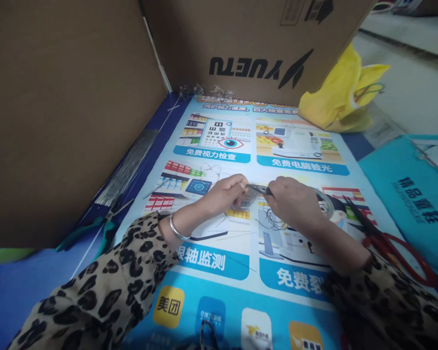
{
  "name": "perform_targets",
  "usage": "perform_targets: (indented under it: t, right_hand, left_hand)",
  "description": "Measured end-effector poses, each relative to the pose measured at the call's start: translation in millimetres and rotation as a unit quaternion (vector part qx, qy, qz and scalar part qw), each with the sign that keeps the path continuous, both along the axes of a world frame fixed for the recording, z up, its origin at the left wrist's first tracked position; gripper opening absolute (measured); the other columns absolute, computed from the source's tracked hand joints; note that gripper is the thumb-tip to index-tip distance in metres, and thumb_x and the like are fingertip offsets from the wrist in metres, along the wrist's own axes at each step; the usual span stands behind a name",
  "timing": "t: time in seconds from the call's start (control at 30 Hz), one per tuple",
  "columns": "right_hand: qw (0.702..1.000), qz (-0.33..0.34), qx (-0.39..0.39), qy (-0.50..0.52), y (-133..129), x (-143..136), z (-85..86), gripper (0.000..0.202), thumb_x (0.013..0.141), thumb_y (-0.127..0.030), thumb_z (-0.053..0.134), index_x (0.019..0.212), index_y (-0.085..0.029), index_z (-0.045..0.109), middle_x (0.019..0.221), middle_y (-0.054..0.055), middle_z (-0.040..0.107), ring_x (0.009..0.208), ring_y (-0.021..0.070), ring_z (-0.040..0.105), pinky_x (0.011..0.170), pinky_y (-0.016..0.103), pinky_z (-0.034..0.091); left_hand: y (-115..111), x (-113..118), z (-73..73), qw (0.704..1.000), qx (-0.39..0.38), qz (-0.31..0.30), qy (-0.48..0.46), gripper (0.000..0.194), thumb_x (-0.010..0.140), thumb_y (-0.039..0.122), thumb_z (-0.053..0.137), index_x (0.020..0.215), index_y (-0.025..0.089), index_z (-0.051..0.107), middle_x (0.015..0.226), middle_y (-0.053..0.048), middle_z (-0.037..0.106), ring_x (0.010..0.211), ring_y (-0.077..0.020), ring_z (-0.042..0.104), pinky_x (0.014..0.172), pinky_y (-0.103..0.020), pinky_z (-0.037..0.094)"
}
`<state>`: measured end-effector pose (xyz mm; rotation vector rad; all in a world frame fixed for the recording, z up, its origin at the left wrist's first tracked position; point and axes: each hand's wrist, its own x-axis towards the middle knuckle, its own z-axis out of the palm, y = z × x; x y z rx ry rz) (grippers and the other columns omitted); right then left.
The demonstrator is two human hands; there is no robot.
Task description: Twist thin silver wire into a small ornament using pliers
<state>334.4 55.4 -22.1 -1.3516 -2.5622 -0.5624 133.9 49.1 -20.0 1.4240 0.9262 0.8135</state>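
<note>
My right hand is closed round a pair of pliers, whose dark metal jaws point left. At the tips of those jaws, my left hand is closed in a pinch. What its fingers hold is too small to make out. Under the hands is a clear, round-edged item, partly hidden by them. Thin tangled wires lie on the printed poster sheet just below the pliers. More fine loops of wire are beyond my left hand.
Cardboard walls the left and back. Beside it lie a bundle of straight thin wires and teal-handled pliers. Red-handled scissors, a teal box and a yellow bag are at right. Small wire pieces lie at the back.
</note>
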Motion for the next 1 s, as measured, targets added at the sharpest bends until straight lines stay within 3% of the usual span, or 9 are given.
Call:
perform_targets:
  t: [0.33,0.67,1.0]
  right_hand:
    - [0.994,-0.004,-0.091,0.056,2.1,-0.6,0.3,0.022,0.085,-0.034,0.046,0.074,-0.017,0.054,0.072,0.006,0.054,0.071,0.0184,0.049,0.058,0.027,0.03]
    - [0.998,0.021,-0.039,0.041,5.5,2.3,0.3,0.019,0.083,-0.029,0.048,0.072,-0.016,0.056,0.072,0.007,0.054,0.074,0.0203,0.046,0.066,0.031,0.031]
    - [0.997,0.017,-0.036,0.066,3.7,1.6,1.1,0.018,0.083,-0.027,0.048,0.071,-0.016,0.056,0.071,0.008,0.055,0.074,0.0206,0.048,0.065,0.03,0.033]
  left_hand:
    - [-0.5,2.9,-2.9,0.998,0.06,0.031,0.014,0.023,0.089,0.037,0.036,0.081,0.018,0.046,0.058,0.004,0.048,0.056,-0.009,0.046,0.06,-0.022,0.038]
    - [-3.4,4.7,1.4,0.974,0.165,0.086,0.127,0.015,0.087,0.023,0.036,0.076,0.019,0.046,0.063,0.004,0.05,0.063,-0.0109,0.046,0.065,-0.023,0.036]
    - [-3.9,5.8,0.6,0.979,0.147,0.078,0.114,0.012,0.083,0.019,0.039,0.074,0.019,0.047,0.062,0.004,0.053,0.061,-0.0098,0.049,0.065,-0.023,0.038]
